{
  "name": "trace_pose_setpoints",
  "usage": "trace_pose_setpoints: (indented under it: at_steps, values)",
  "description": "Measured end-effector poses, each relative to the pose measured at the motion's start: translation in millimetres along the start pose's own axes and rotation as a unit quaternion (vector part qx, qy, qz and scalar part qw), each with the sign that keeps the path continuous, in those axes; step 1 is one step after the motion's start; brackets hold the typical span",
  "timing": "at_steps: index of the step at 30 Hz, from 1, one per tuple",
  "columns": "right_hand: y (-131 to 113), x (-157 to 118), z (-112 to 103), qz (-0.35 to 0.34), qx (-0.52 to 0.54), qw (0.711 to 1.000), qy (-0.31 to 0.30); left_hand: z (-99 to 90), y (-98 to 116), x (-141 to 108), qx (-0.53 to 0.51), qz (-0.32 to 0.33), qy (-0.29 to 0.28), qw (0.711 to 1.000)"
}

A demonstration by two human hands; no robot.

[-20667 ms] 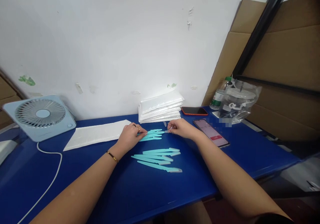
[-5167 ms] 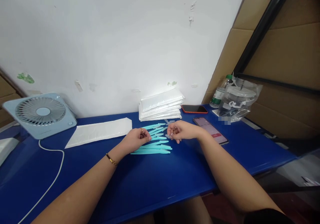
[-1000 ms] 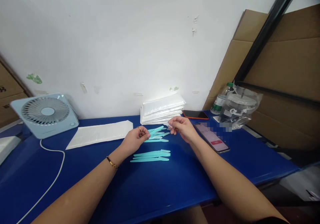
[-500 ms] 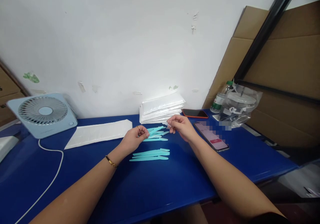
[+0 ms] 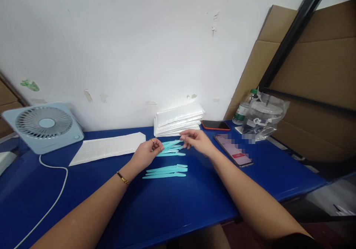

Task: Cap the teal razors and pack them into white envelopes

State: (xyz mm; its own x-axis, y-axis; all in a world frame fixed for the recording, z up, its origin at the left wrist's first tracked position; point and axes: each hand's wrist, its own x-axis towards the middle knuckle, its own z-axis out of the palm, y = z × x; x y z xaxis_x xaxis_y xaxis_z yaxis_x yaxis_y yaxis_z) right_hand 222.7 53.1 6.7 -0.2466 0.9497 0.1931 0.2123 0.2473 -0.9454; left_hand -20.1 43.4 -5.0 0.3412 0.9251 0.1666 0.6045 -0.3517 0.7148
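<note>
Several teal eyebrow razors (image 5: 172,153) lie in a loose bunch on the blue table. My left hand (image 5: 147,152) is closed in a pinch at the handle ends of this bunch, with its fingertips on a razor. At the other end, my right hand (image 5: 196,141) is held over the blade tips, its fingers slightly curled and apart, and nothing shows between them. Closer to me, a separate row of teal razors (image 5: 167,171) lies side by side. A white padded mailer (image 5: 108,148) lies flat to the left of my left hand.
Behind my hands, white mailers (image 5: 179,117) are stacked against the wall. Two phones, one red-edged (image 5: 215,125) and one with a lit screen (image 5: 236,154), lie to the right, near a bottle (image 5: 241,110) and bagged cup (image 5: 263,117). A blue fan (image 5: 46,124) with a cable stands left.
My right hand has moved slightly left and its fingers have loosened. My left hand stays at the razor handles. The whole view has shifted a little.
</note>
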Motion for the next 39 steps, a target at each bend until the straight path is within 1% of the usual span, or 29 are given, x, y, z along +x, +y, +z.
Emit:
trace_pose_setpoints:
  at_steps: [1,2,3,4,5,6,8,9,10,12,15,16,17,18,21,23,25,27,33,35,39]
  values:
    - [2,1,-11,-0.017,-0.071,0.996,0.041,-1.0,-1,0,0.032,0.001,0.007,0.999]
    - [3,1,-23,-0.036,-0.16,0.984,0.075,-2.0,-1,0,0.066,0.006,0.018,0.998]
    - [5,2,-33,-0.053,-0.241,0.966,0.077,-3.0,0,-1,0.096,0.016,0.027,0.995]
    - [8,2,-42,-0.06,-0.301,0.95,0.059,-3.8,2,-2,0.116,0.028,0.029,0.992]
    - [10,1,-49,-0.066,-0.348,0.935,0.034,-4.4,6,-4,0.126,0.042,0.018,0.991]
    - [12,1,-53,-0.07,-0.38,0.922,0.003,-4.8,11,-7,0.125,0.056,-0.009,0.99]
    - [16,2,-52,-0.072,-0.419,0.904,-0.045,-4.2,20,-13,0.109,0.086,-0.096,0.986]
    - [18,3,-50,-0.07,-0.432,0.897,-0.059,-3.2,24,-16,0.102,0.097,-0.133,0.981]
    - [19,4,-46,-0.065,-0.443,0.892,-0.064,-1.9,27,-18,0.1,0.102,-0.157,0.977]
    - [22,6,-39,-0.053,-0.465,0.882,-0.059,1.3,28,-21,0.097,0.089,-0.172,0.976]
    - [26,8,-34,-0.047,-0.487,0.871,-0.044,5.1,24,-21,0.07,0.035,-0.174,0.982]
    - [26,8,-33,-0.046,-0.482,0.874,-0.04,5.7,22,-20,0.06,0.023,-0.173,0.983]
    - [25,8,-34,-0.044,-0.466,0.883,-0.039,5.7,20,-19,0.052,0.016,-0.167,0.984]
    - [24,7,-34,-0.042,-0.436,0.898,-0.037,5.3,19,-18,0.047,0.011,-0.157,0.986]
    - [13,2,-33,-0.038,-0.279,0.958,-0.051,2.1,17,-14,0.039,0.003,-0.106,0.994]
    - [3,-2,-30,-0.034,-0.169,0.982,-0.079,-0.5,17,-12,0.032,-0.002,-0.07,0.997]
    - [-6,-6,-25,-0.027,-0.097,0.989,-0.108,-2.7,15,-9,0.02,-0.007,-0.043,0.999]
    - [-12,-9,-19,-0.022,-0.064,0.99,-0.12,-4.0,14,-7,0.005,-0.014,-0.028,1.0]
    - [-9,-9,-9,-0.026,-0.042,0.992,-0.119,-4.8,10,-5,-0.006,-0.011,-0.021,1.0]
    - [-7,-8,-8,-0.036,-0.041,0.992,-0.112,-5.1,10,-5,-0.001,-0.014,-0.023,1.0]
    - [-6,-6,-13,-0.05,-0.058,0.995,-0.065,-5.8,8,-5,0.002,-0.018,-0.023,1.0]
